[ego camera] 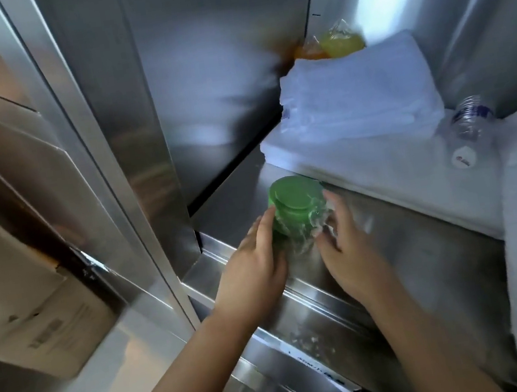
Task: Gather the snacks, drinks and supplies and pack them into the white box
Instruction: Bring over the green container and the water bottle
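Left hand (253, 259), right hand (346, 250) (fingers (334, 201) outstretched)

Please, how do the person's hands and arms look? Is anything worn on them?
The left hand and right hand are bare: no gloves, rings, watch or bracelet show. The left forearm and right forearm are bare too; no sleeve shows up to the picture's edge.

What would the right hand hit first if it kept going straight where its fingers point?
The plastic-wrapped green stack: the right hand has its fingers right at the wrap, though blur hides actual contact. Folded white towels lie beyond.
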A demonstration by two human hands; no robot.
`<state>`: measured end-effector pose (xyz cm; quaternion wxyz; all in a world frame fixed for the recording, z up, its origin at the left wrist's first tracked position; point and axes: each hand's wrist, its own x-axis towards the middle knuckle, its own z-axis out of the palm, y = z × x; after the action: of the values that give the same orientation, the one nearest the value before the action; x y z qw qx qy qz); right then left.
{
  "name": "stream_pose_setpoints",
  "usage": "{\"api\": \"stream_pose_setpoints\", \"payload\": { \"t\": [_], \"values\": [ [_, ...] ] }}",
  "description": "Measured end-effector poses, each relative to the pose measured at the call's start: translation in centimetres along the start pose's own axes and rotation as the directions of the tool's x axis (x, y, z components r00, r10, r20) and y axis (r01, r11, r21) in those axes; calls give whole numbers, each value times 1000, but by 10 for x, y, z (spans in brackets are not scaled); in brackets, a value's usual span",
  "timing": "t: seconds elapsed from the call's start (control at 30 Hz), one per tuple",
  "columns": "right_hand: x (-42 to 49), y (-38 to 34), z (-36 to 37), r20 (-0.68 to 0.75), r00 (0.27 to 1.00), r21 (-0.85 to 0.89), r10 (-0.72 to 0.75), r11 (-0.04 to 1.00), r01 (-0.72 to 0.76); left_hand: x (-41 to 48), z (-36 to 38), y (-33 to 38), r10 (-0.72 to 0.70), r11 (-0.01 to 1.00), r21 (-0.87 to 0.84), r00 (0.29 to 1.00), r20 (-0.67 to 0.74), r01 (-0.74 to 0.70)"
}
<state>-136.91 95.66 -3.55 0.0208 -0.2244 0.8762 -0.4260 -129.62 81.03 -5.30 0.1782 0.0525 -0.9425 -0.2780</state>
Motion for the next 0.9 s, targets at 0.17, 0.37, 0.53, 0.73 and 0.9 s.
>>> {"api": "stream_pose_setpoints", "payload": {
  "t": [0.17,0.37,0.53,0.73,0.9],
  "values": [
    [1,9,-2,47,997,-122,-62,990,67,5,-6,0,-8,1000,22,1000,-16,8],
    [9,10,-19,-163,987,195,1,980,32,58,-21,10,142,990,39,975,-169,-137],
    [17,19,-52,-347,933,197,95,980,-26,96,8,24,199,949,215,967,157,-230],
    [36,34,-80,-516,839,68,174,984,-163,115,29,21,222,904,323,952,209,-282],
    [86,52,-101,-612,740,-96,279,903,-420,124,35,21,288,907,266,941,179,-328]
  ]
}}
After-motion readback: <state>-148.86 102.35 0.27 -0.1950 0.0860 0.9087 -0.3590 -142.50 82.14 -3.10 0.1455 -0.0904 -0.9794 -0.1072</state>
